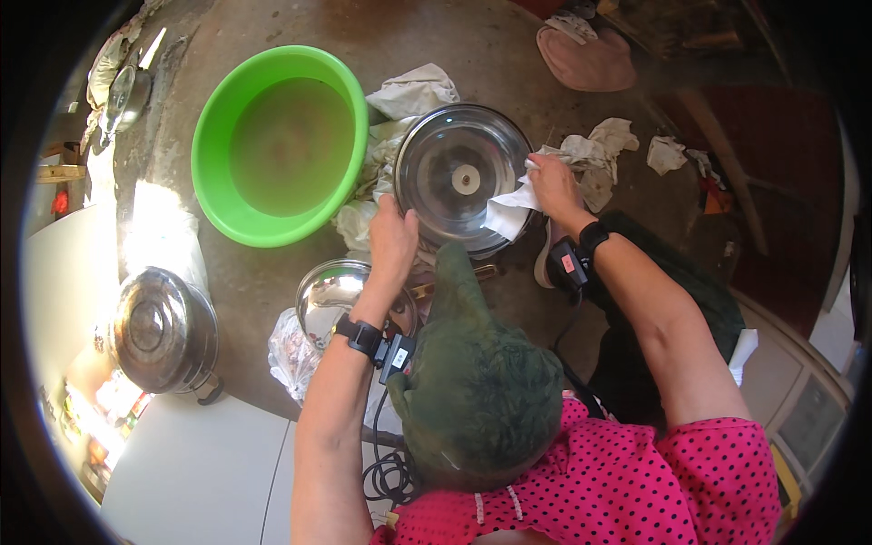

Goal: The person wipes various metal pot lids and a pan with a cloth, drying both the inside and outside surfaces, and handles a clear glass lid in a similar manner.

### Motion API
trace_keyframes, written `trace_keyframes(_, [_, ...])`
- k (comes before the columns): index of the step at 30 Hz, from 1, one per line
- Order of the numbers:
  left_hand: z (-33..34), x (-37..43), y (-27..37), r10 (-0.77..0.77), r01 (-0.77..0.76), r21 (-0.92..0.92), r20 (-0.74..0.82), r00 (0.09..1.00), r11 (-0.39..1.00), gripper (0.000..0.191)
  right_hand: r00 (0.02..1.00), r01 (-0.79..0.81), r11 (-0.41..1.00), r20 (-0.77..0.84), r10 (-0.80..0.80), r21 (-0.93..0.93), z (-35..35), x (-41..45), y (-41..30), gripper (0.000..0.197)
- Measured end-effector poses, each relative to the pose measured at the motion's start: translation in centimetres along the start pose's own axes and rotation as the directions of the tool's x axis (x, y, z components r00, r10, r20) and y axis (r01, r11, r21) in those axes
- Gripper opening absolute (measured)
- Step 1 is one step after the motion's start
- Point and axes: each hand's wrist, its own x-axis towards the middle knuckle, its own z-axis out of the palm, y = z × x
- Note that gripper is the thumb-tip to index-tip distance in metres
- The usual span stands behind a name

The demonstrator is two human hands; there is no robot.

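A round glass pot lid [449, 214] with a metal rim lies before me. A pale disc with a screw [466, 180] sits at its centre. My left hand [393, 235] grips the lid's left rim, the thumb on the near side and the fingertips partly hidden. My right hand [555, 184] pinches a white cloth or paper wipe [509, 210] at the right rim. The wipe hangs over the glass. Crumpled off-white cloths [411, 92] lie under and beside the lid.
Left of the lid stands a green plastic basin [204, 184] of cloudy water. A shiny metal bowl or lid [327, 289] and a plastic bag [289, 354] lie near my left forearm. A metal pot [160, 330] stands farther left. More rags [606, 150] lie right.
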Motion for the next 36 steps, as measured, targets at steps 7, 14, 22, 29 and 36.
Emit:
trace_keyframes(7, [0.3,0.2,-1.7,-0.111,0.124,-0.166,0.089,0.99,0.978,0.025,0.995,0.043,0.998,0.083,-0.047,0.044,-0.1,1.9,0.3,0.026])
trace_keyframes(14, [0.5,-0.2,-0.7,-0.168,0.188,-0.26,0.097,0.981,0.947,0.021,0.958,-0.252,0.956,0.177,0.224,0.153,0.4,3.6,-0.7,0.034])
trace_keyframes(22, [0.0,0.0,-0.3,-0.158,0.187,-0.232,0.138,0.978,0.955,0.023,0.937,-0.297,0.898,0.278,0.21,0.325,0.8,4.1,0.1,0.039])
trace_keyframes(29, [0.6,0.4,-2.1,0.139,-0.14,0.093,0.015,0.99,0.986,0.025,0.948,-0.311,0.879,0.189,0.257,0.362,1.4,3.8,-0.1,0.038])
trace_keyframes(36, [-0.3,0.2,0.5,-0.092,0.116,-0.15,0.154,0.984,0.982,0.026,0.884,-0.217,0.912,0.466,0.033,0.349,0.8,3.4,-0.9,0.029])
